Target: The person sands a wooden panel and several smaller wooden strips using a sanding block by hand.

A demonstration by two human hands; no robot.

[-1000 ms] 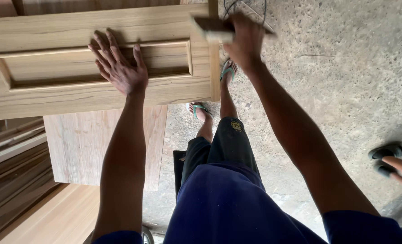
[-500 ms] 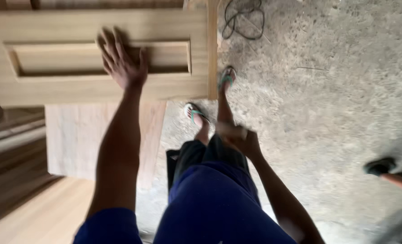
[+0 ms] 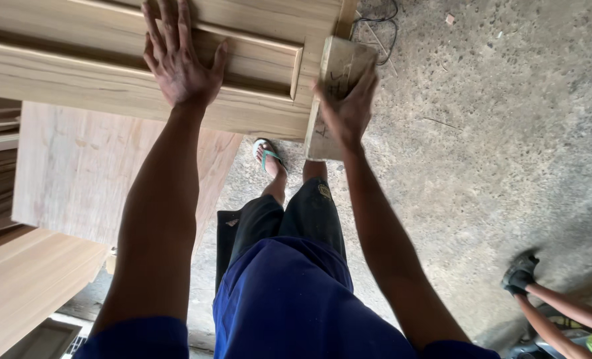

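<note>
From up here the big thing is the panelled wooden door (image 3: 110, 73), lying flat across the far left of the view with its long axis running left to right and its end edge on the right. My left hand (image 3: 183, 66) is pressed flat on the raised panel, fingers spread wide and holding nothing. Just beside that right end edge is the small wooden block (image 3: 332, 100), standing roughly upright against it, and my right hand (image 3: 349, 110) has its fingers wrapped round it, arm stretched out. Lower right, somebody else's foot (image 3: 520, 271) is on the concrete floor (image 3: 495, 133).
</note>
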